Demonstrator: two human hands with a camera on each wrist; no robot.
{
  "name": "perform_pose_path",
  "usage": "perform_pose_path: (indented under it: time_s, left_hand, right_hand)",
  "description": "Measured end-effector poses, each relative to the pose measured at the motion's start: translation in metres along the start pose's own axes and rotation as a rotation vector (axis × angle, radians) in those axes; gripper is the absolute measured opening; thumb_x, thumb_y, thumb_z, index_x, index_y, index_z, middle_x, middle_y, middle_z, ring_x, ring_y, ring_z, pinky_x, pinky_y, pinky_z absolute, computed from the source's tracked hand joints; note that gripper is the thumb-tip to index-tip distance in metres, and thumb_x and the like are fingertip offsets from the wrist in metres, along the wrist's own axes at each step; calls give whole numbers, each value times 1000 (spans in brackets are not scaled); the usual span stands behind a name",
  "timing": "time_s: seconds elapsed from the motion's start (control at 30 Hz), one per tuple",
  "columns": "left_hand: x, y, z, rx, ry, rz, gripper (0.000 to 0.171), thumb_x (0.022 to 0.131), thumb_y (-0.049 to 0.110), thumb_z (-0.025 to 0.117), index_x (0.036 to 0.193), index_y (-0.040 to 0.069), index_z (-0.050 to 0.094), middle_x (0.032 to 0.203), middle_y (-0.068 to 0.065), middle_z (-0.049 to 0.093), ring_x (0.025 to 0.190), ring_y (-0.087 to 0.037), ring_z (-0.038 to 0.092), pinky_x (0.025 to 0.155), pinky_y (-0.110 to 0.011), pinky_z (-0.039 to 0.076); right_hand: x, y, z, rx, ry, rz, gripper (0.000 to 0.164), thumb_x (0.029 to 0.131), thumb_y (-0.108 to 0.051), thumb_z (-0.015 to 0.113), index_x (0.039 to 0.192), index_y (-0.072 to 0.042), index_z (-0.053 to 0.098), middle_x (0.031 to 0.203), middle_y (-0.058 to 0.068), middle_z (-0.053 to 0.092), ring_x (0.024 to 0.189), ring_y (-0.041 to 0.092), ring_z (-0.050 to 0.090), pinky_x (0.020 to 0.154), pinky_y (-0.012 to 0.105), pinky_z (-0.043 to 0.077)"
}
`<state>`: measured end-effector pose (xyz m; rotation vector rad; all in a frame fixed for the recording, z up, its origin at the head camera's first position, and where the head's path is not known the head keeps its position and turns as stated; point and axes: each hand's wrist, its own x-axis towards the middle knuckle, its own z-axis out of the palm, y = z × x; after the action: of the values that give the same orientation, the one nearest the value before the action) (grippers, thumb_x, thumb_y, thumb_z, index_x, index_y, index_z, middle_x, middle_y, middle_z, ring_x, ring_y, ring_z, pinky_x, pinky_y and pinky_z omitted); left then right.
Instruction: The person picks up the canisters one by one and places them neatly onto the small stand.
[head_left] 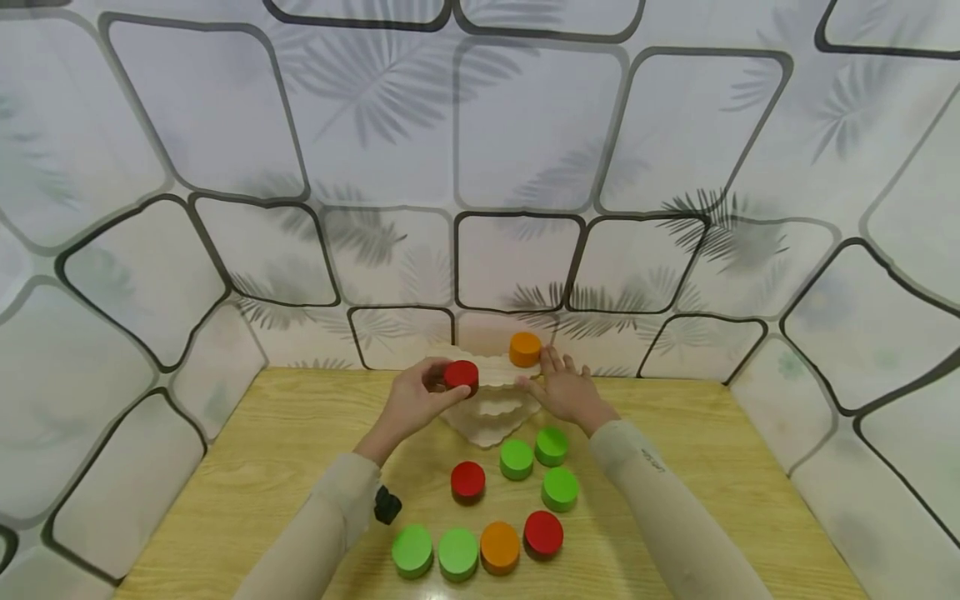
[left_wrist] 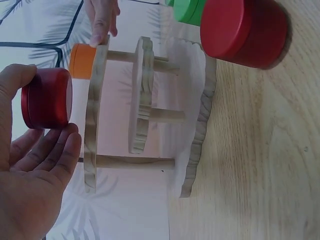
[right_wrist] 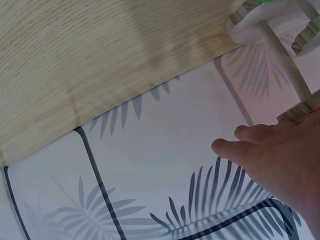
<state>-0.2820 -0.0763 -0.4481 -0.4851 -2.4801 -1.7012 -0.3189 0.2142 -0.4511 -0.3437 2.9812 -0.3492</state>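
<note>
A red round tin (head_left: 461, 377) is gripped between the thumb and fingers of my left hand (head_left: 411, 407), at the left side of a tiered wooden stand (head_left: 486, 431). In the left wrist view, the tin (left_wrist: 47, 98) is just above the stand's top shelf (left_wrist: 93, 125); whether they touch cannot be told. An orange round tin (head_left: 525, 349) sits on the right part of that shelf. My right hand (head_left: 567, 392) rests against the shelf's right edge with its fingers extended, holding nothing. In the right wrist view, the hand (right_wrist: 285, 162) partly hides the shelf.
On the wooden table (head_left: 300, 467), green tins (head_left: 516, 459) and a red tin (head_left: 468, 482) stand before the stand. Nearer is a row with green tins (head_left: 412, 551), an orange tin (head_left: 499, 547) and a red tin (head_left: 543, 534). A patterned wall covering (head_left: 517, 258) rises behind.
</note>
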Motion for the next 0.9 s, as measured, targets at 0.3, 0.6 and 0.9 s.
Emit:
perform_pose_path:
  time_s: [0.3, 0.6, 0.9]
  left_hand:
    - [13, 3, 8, 3, -5, 48, 48, 89, 20, 87, 130, 3, 69, 119, -15, 76, 99, -25, 73, 85, -22, 58]
    - [24, 6, 16, 53, -15, 60, 45, 89, 21, 87, 126, 3, 70, 116, -14, 76, 94, -22, 72, 83, -25, 59]
    - [29, 11, 19, 96, -31, 53, 45, 91, 24, 85, 127, 1, 70, 114, -15, 76, 93, -23, 71, 83, -34, 60]
  right_hand:
    - [0, -1, 1, -8, 6, 4, 97, 107, -71, 32, 168, 0, 7, 176, 21, 8, 159, 53, 17, 123, 77, 15]
    - [-1, 0, 1, 2, 5, 3, 96, 107, -70, 32, 168, 0, 7, 176, 21, 8, 159, 53, 16, 123, 78, 14]
    - [-2, -2, -1, 6, 9, 4, 96, 107, -69, 34, 168, -1, 7, 176, 21, 8, 159, 52, 17, 123, 77, 15]
